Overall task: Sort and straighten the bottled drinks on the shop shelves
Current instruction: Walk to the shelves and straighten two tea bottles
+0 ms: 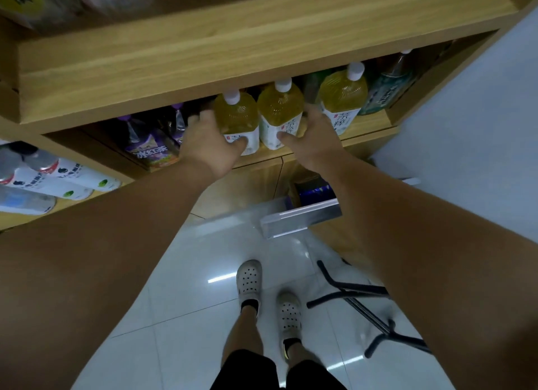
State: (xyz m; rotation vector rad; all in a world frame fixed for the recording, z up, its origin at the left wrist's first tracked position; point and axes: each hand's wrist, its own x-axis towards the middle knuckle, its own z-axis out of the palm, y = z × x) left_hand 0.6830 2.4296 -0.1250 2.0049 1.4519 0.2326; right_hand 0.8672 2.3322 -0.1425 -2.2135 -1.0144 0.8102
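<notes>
Head view: two tea bottles stand side by side at the front edge of the shelf [361,127], touching or nearly so. Left bottle [237,119] and mid bottle [279,110] both upright, white caps, yellow-green liquid, white label low on the body. A third bottle [342,97] of the same kind stands just to the right, a bit apart from the pair.

Handling, my guess: big, full plastic bottles, so heavy-ish w/ weight low; walls stiff enough while full but smooth, label film prob slick. Not fragile. Best hold is low on the body at the label, or slide them along the board rather than lift; little headroom under the upper board [203,69], caps sit right below it.

Grip: left hand [209,145] wraps the left bottle from its outer side, thumb on the label front, fingers round the back. Right hand [316,139] is on the mid bottle's right side, thumb pressed on its label, fingers behind between it and the third bottle. So the pair sits squeezed between both hands, each clasping its own bottle low.

Further out: purple bottles [151,145] to the left on same shelf, a teal bottle [384,93] far right.
</notes>
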